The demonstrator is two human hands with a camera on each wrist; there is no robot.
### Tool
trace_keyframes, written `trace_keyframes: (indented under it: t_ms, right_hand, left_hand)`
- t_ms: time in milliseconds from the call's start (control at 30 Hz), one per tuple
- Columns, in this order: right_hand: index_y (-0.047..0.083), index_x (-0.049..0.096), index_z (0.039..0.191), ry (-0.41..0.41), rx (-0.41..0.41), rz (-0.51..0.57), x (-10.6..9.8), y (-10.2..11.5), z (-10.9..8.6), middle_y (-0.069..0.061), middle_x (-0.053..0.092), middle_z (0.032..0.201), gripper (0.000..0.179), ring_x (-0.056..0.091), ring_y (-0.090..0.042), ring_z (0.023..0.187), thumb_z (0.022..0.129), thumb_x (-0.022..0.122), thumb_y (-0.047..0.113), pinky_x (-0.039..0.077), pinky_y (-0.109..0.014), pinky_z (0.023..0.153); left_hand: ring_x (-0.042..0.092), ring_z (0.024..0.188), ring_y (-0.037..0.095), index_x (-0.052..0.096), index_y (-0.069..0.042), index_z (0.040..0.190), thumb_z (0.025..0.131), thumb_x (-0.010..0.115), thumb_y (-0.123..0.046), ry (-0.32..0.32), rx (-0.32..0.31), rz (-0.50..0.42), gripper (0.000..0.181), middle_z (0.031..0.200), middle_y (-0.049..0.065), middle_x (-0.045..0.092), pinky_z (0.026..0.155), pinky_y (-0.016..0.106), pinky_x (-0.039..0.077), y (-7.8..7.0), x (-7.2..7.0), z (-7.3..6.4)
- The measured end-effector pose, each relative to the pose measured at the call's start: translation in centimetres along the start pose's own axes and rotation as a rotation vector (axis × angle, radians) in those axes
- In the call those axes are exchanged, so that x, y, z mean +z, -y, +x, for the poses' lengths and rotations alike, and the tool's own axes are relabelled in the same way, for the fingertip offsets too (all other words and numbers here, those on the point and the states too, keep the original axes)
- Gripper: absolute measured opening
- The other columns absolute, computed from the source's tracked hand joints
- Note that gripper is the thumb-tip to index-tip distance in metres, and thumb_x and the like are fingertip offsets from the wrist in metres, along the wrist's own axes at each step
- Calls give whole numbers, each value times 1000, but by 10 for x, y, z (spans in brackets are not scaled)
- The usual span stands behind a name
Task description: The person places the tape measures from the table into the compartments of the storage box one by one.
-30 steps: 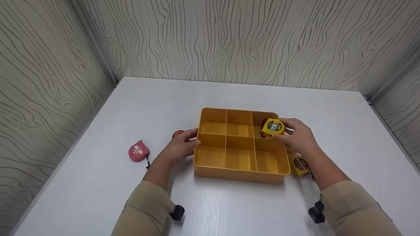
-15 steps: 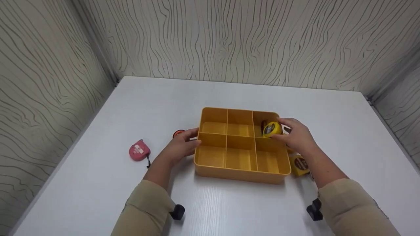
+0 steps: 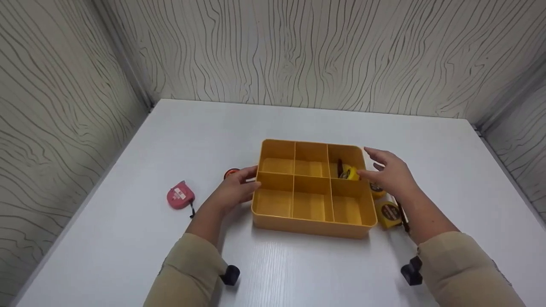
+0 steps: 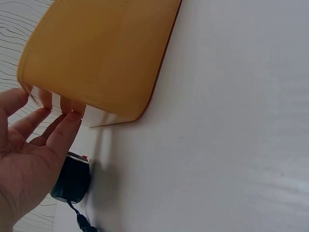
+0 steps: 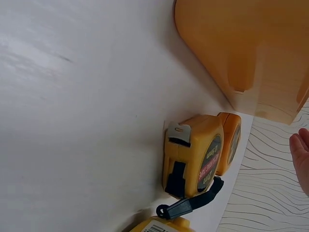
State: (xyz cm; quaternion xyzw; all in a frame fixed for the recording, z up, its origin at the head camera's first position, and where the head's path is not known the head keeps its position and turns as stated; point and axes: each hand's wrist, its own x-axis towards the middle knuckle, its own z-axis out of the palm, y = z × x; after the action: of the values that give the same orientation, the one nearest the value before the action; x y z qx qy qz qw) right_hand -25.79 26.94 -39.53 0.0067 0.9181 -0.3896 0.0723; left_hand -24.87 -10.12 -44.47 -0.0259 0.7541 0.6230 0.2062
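Note:
A yellow-orange divided box [image 3: 313, 226] sits mid-table. My left hand [image 3: 234, 189] rests against its left side, fingertips on the outer wall and thumb by the rim, also seen in the left wrist view [image 4: 36, 150]. A yellow tape measure [image 3: 349, 173] lies tilted in the back right compartment, partly hidden by the wall and divider. My right hand [image 3: 390, 172] is at the box's right side with fingers spread and the thumb tip near that tape measure. Only fingertips of this hand [image 5: 301, 152] show in the right wrist view.
Right of the box are yellow tape measures [image 3: 389, 215], with another [image 3: 377, 190] partly under my hand and a third [image 5: 157, 226] at the right wrist view's bottom. A pink tape measure [image 3: 180, 196] lies left; a dark one [image 4: 72, 179] sits behind my left hand.
The yellow tape measure has tipped and dropped lower into the back right compartment. My right hand has let go of it and shifted slightly right, fingers spreading. The left hand stays in place.

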Motion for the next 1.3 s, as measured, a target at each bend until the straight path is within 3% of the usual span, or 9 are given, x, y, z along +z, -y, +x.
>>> trace_keyframes:
  t_ms: [467, 800, 1133, 1300]
  right_hand:
    - [22, 29, 144, -15, -19, 1, -10, -3, -5, -14, 26, 147, 87, 33, -40, 128, 73, 66, 56, 38, -53, 96]
    - [19, 29, 144, -36, -38, 1, -23, -18, -11, -15, 29, 145, 84, 31, -39, 129, 76, 64, 55, 38, -54, 96]
    - [17, 27, 144, -73, 12, 12, -33, -35, -20, -16, 29, 146, 84, 27, -39, 131, 78, 62, 55, 32, -58, 98]
    - [15, 28, 144, -111, 46, 26, -41, -50, -31, -16, 31, 144, 81, 28, -40, 130, 80, 60, 54, 32, -59, 97]
  left_hand:
    - [46, 120, 14, 44, -28, 136, 81, 69, -29, -8, -23, -12, 60, 134, -9, 44, 93, 36, 45, 1, 0, 2]
    - [46, 119, 13, 44, -30, 135, 82, 68, -27, -18, -41, 4, 58, 132, -10, 44, 93, 36, 46, 0, 1, 1]
    - [48, 118, 13, 41, -24, 138, 87, 63, -24, 24, 22, -16, 55, 134, -7, 44, 90, 33, 47, 0, 0, 1]
    - [47, 119, 14, 42, -24, 137, 86, 64, -24, 30, 7, -21, 55, 135, -6, 43, 90, 31, 47, -7, 0, -6]
